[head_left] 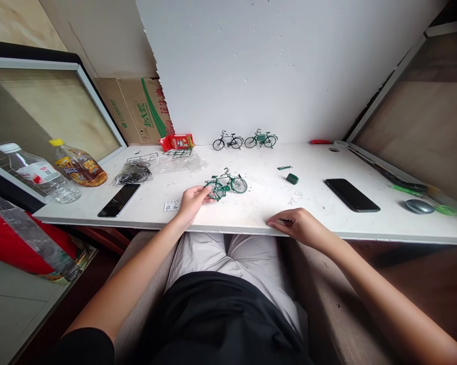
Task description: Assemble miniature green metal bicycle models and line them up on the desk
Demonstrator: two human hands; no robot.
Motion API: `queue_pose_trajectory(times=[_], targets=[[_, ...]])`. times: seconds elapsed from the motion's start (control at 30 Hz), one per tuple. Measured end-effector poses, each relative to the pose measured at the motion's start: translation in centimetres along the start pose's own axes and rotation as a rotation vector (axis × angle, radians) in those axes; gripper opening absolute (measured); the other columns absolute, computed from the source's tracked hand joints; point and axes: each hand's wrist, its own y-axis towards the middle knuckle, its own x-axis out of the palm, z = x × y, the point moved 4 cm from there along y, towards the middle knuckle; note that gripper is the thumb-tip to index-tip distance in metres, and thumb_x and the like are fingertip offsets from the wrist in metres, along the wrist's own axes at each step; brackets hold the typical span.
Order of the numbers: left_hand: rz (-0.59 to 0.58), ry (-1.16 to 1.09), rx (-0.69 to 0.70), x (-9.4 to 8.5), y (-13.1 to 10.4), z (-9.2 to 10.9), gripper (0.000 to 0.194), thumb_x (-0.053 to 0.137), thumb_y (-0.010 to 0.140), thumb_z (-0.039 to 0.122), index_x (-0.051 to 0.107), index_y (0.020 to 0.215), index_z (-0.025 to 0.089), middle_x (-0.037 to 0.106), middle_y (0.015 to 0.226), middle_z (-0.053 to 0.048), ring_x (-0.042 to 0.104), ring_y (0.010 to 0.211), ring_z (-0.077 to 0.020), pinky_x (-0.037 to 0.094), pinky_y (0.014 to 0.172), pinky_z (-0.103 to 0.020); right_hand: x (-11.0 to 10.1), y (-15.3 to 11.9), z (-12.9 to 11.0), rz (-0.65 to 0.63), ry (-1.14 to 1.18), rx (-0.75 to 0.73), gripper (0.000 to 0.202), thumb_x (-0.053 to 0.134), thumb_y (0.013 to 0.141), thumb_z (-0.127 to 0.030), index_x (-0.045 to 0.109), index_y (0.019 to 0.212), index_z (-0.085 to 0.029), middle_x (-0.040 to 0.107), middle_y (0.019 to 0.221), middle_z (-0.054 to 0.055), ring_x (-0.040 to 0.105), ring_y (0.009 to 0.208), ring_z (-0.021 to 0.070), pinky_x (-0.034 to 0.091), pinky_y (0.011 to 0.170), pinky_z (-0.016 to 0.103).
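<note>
A small green model bicycle (228, 186) is upright near the middle of the white table. My left hand (193, 200) pinches it at the rear wheel, between thumb and fingers. By the table's front edge, my right hand (294, 223) rests with its fingers curled and their tips together. Something dark shows between those fingers, too small to make out. Ahead of the right hand lie a small green box-shaped part (292, 178) and a thin green strip (285, 168). Beside my left hand is a little printed paper (171, 206).
Two more model bicycles, one black (228, 141) and one green (261, 139), stand by the back panel. Phones lie at left (119, 201) and right (352, 194). Bagged dark parts (134, 173), a red packet (177, 142) and two bottles (79, 165) occupy the left.
</note>
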Motion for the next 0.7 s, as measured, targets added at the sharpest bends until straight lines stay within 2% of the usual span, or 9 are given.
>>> queue_pose_trajectory(times=[0.2,0.37,0.53,0.63,0.7], targets=[[0.003,0.008,-0.003,0.1,-0.1,0.1,0.051,0.093,0.071,0.054,0.073,0.090,0.011,0.077,0.083,-0.007,0.075,0.073,-0.0174,0.063,0.077,-0.031,0.7,0.9,-1.3,-0.033,-0.375,0.063,0.026,0.055,0.103,-0.035,0.077,0.100,-0.021,0.077,0.074,0.008,0.070,0.063,0.0241,0.043,0.063,0.034],[-0.008,0.026,0.009,0.3,-0.1,0.2,0.051,0.092,0.072,0.055,0.073,0.090,0.012,0.077,0.085,-0.008,0.075,0.073,-0.0186,0.064,0.077,-0.033,2.0,1.7,-1.2,-0.032,-0.561,0.055,0.029,0.046,0.106,-0.032,0.070,0.106,-0.017,0.073,0.068,0.010,0.066,0.057,0.0256,0.034,0.057,0.034],[-0.013,0.023,0.009,0.6,-0.3,0.4,0.050,0.091,0.074,0.055,0.073,0.090,0.012,0.078,0.088,-0.009,0.076,0.073,-0.0195,0.065,0.077,-0.035,1.7,5.0,-1.8,-0.016,-0.392,-0.027,0.029,0.044,0.108,-0.034,0.067,0.113,-0.018,0.073,0.071,0.009,0.064,0.058,0.0249,0.035,0.059,0.033],[-0.034,0.019,0.017,0.8,-0.4,0.5,0.050,0.091,0.075,0.054,0.073,0.092,0.010,0.079,0.091,-0.011,0.077,0.075,-0.0195,0.066,0.078,-0.035,1.2,8.4,-3.7,0.028,-0.206,-0.065,0.026,0.044,0.108,-0.035,0.064,0.115,-0.019,0.073,0.076,0.007,0.061,0.059,0.0217,0.038,0.063,0.032],[-0.046,0.014,0.024,0.9,-0.6,0.6,0.050,0.091,0.076,0.054,0.074,0.092,0.010,0.080,0.093,-0.011,0.077,0.076,-0.0195,0.066,0.078,-0.035,1.4,10.7,-5.2,0.055,-0.052,-0.112,0.025,0.045,0.108,-0.038,0.062,0.113,-0.021,0.076,0.090,0.009,0.061,0.064,0.0200,0.041,0.066,0.031]])
